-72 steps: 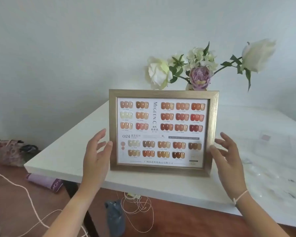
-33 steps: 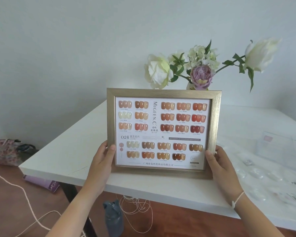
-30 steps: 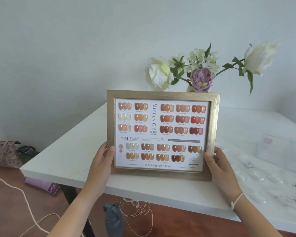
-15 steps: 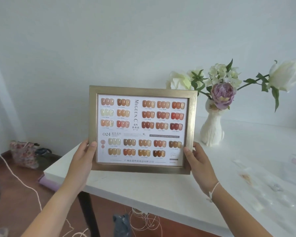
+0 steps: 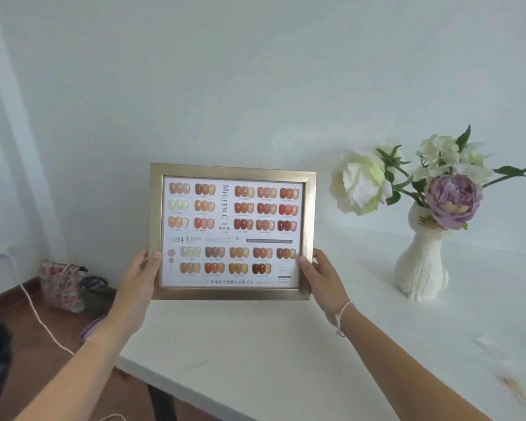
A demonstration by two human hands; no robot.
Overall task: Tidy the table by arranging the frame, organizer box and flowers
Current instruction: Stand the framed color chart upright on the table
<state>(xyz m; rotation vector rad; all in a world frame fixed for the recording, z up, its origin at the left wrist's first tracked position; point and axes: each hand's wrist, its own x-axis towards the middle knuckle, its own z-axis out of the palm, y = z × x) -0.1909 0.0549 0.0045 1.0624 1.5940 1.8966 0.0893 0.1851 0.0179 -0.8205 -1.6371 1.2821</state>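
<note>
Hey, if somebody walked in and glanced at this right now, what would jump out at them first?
Probably the gold picture frame with its chart of nail colours, held up in the middle by the left hand and right hand at its lower corners. Next, the flowers, white and purple, in a white cat-shaped vase standing on the white table to the right.

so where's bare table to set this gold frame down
Bare white tabletop lies under the gold-framed nail colour chart, between the near edge and wall, left of the white cat-shaped vase. Its flowers crowd the right.
</note>
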